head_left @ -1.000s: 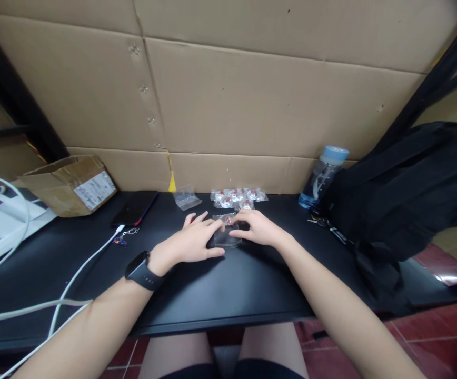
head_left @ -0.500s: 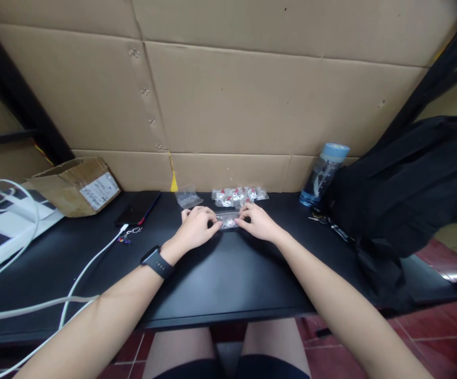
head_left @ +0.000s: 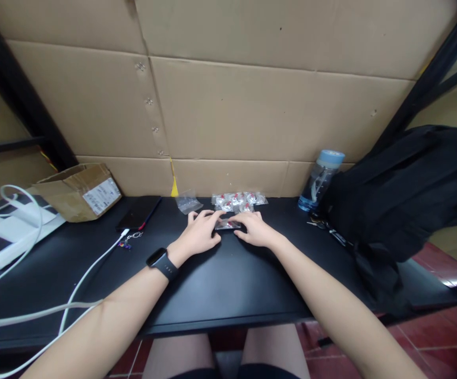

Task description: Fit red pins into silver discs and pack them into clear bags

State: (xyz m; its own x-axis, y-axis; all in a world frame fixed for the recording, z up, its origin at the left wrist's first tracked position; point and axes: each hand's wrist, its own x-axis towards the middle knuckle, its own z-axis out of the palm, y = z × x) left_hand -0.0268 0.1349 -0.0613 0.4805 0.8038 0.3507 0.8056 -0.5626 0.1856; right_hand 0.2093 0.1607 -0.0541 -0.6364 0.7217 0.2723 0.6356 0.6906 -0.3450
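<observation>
A small clear plastic bag (head_left: 227, 225) with something red and silvery inside is between my hands, low over the black table. My left hand (head_left: 200, 231), wearing a dark watch, has its fingers on the bag's upper left edge, with the thumb lower down. From the other side, my right hand (head_left: 255, 229) holds the bag's right end with curled fingers. The fingers partly cover both ends of the bag. Just behind lie several similar filled bags (head_left: 236, 200) with red and silvery contents. An apparently unfilled clear bag (head_left: 188, 203) lies behind my left hand.
On the left are a phone (head_left: 138, 211), a charging cable (head_left: 90, 269), a cardboard box (head_left: 80, 195) and white objects (head_left: 19, 223). A water bottle (head_left: 318, 181), keys (head_left: 317, 221) and a black backpack (head_left: 406, 189) sit on the right. A cardboard wall (head_left: 228, 121) closes the back.
My thumbs have moved off the bag's face toward its near side, and the fingers reach farther over its upper edge. The bag looks flatter and darker. The camera view has shifted slightly.
</observation>
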